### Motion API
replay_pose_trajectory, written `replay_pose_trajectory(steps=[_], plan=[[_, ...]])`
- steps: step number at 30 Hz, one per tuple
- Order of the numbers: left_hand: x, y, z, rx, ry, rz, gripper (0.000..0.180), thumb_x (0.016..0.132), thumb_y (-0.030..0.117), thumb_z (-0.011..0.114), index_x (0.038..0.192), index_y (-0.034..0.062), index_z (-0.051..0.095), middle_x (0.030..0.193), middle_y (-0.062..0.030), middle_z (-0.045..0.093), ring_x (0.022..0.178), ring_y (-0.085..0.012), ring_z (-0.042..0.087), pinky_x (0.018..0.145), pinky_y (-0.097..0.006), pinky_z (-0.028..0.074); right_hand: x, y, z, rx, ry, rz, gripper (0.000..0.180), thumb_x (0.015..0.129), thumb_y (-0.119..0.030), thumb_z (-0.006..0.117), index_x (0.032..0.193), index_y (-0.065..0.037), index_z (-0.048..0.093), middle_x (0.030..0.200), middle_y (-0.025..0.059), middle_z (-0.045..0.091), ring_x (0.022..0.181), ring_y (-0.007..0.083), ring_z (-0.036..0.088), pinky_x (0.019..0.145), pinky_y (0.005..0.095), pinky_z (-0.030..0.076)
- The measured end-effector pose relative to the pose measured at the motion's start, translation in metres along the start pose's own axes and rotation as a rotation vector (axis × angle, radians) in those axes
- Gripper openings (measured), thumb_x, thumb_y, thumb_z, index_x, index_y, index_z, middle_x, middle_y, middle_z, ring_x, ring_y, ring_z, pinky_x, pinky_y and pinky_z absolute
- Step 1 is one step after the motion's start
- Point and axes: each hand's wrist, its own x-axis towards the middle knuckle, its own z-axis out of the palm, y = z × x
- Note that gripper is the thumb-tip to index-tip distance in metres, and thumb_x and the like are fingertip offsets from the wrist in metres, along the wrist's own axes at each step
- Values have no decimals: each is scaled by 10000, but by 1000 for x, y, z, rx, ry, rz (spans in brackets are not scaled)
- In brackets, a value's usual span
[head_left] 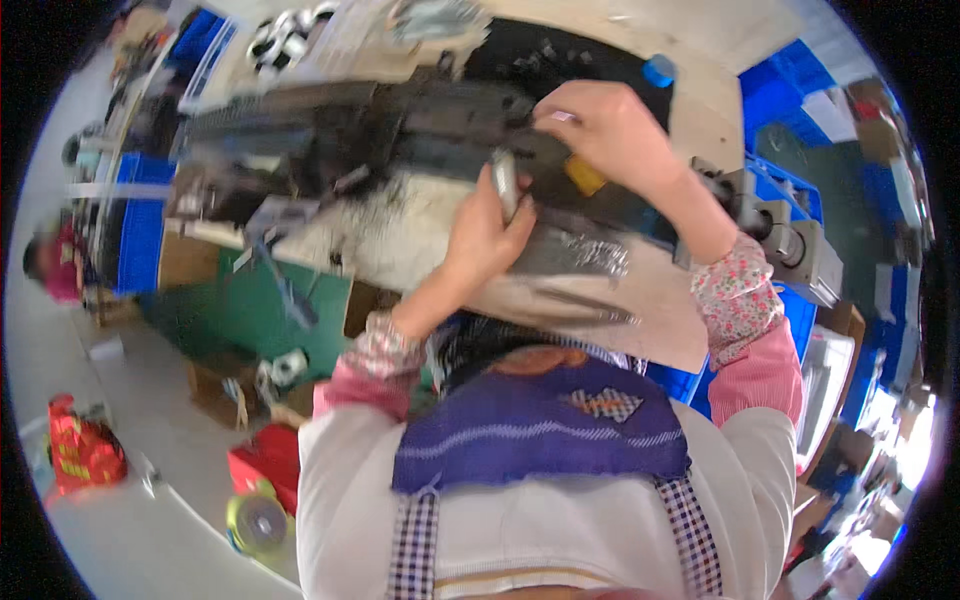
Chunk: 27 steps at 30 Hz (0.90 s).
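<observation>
My left hand (482,236) is closed around a short silvery cylindrical metal piece (505,184), which points up and away from me. My right hand (612,128) is farther off and to the right, over the dark machine-like fixture (450,115) on the bench. Its thumb and forefinger are pinched together, and what they hold, if anything, is too blurred to name. Below that hand lies a yellow block (584,176). A heap of small shiny metal bits (600,253) rests on a dark surface nearer to me.
Thin dark rods (585,305) lie near the bench's front edge (670,345). A blue cap (658,70) sits by a black mat (630,58) at the back. Grey machine parts (805,255) and blue bins (790,75) stand to the right. Another person (58,262) is at far left.
</observation>
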Motion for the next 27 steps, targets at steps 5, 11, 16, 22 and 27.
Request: replay_pose_trajectory(steps=[5, 11, 16, 22, 27], plan=[[-20, -10, -40, -482, -11, -348, 350, 929, 308, 565, 728, 20, 564, 587, -21, 558, 452, -86, 509, 428, -249, 385, 1, -4, -3, 23, 0, 20, 170, 802, -157, 657, 871, -1, 659, 855, 130, 653, 807, 326, 628, 741, 364, 513], [-16, -67, -119, -542, 471, -591, 466, 955, 430, 493, 836, -3, 618, 594, -39, 559, 411, -67, 427, 373, -218, 265, 1, -9, -9, 15, -64, 125, 151, 809, -163, 653, 867, -24, 663, 852, 116, 644, 775, 301, 628, 714, 363, 516], [-18, -70, -124, -705, 470, -620, 335, 973, 306, 510, 940, -9, 618, 602, -27, 537, 400, -72, 378, 369, -226, 234, -32, -57, -18, -209, 42, 3, 101, 813, -137, 632, 866, -60, 594, 805, 74, 547, 723, 267, 621, 593, 356, 523], [-15, -74, -118, -737, 553, -504, 309, 995, 285, 469, 945, 6, 594, 643, -36, 501, 396, -97, 346, 375, -254, 241, -74, -14, 33, -386, -51, 543, 269, 841, -140, 621, 1037, 1, 501, 985, 168, 539, 784, 362, 623, 618, 432, 522], [-19, -66, -102, -720, 550, -380, 238, 995, 244, 457, 883, 51, 539, 599, 21, 392, 411, -66, 307, 370, -248, 222, -95, 6, 40, -355, -78, 522, 173, 849, -127, 574, 934, 4, 499, 917, 159, 562, 743, 334, 640, 577, 397, 541]])
